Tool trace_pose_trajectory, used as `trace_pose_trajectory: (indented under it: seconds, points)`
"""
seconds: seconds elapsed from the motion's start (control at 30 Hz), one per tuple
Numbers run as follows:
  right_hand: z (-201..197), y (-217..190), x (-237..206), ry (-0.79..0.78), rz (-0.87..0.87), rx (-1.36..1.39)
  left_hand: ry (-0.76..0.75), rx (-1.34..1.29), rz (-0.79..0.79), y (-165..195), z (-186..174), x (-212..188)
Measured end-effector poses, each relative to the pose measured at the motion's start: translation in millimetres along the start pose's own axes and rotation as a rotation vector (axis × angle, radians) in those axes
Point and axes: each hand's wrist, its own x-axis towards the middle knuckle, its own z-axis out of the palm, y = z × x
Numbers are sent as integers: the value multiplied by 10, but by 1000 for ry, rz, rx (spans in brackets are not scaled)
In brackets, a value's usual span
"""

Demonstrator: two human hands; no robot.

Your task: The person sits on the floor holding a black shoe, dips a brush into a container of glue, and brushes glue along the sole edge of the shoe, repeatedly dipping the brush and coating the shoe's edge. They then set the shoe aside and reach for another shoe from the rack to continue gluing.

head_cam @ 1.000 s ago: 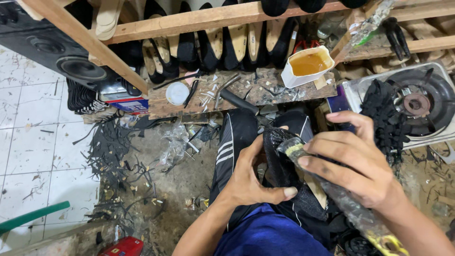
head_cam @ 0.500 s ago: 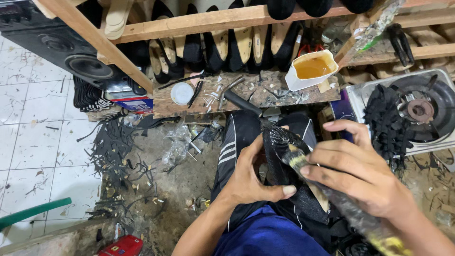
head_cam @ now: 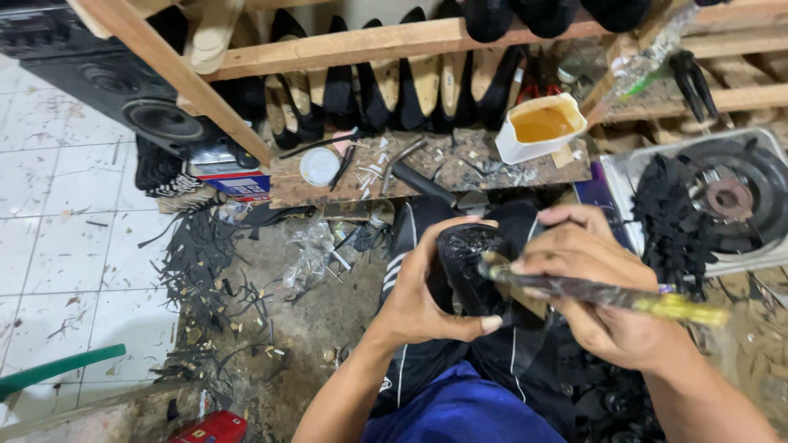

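Far across the scene, a wooden rack (head_cam: 386, 41) lined with black shoe pieces; beneath it a littered wooden surface (head_cam: 460, 168) carrying a white tub of amber glue (head_cam: 542, 127). Near centre, over the lap, a black shoe upper (head_cam: 464, 262) cupped by the left hand (head_cam: 423, 299), fingers curled around it. Right hand (head_cam: 603, 287) closed around a glue brush (head_cam: 599, 291), now swung from steep to nearly level, tip touching the upper: gluing under way, by the look.
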Motion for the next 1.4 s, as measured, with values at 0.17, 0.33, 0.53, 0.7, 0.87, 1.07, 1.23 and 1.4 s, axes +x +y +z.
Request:
trace_pose_trajectory:
  seconds: [0.17,0.33,0.53,0.7,0.87,1.07,1.23,1.4]
  points:
    - [359,160,-224,342,306,529,110,325,205,-121,-221,-42]
    - [851,325,-446,410,551,777,147,496,145,-230,-336,-176]
    - [1156,373,-479,324,609,800,187,557,32,-248,-376,-428]
    - [1261,311,-352,194,640,714,163,540,57,-259,-407,-479]
    - [1249,287,-286,199,620,654,168,533,60,-256,-411,-480]
    - [1212,269,-269,189,668,647,168,523,47,-268,-392,-458]
    - [1194,248,-236,148,619,628,148,517,38,-261,-365,-458]
    - [1177,268,-222,146,623,609,162,515,50,-256,-369,-441]
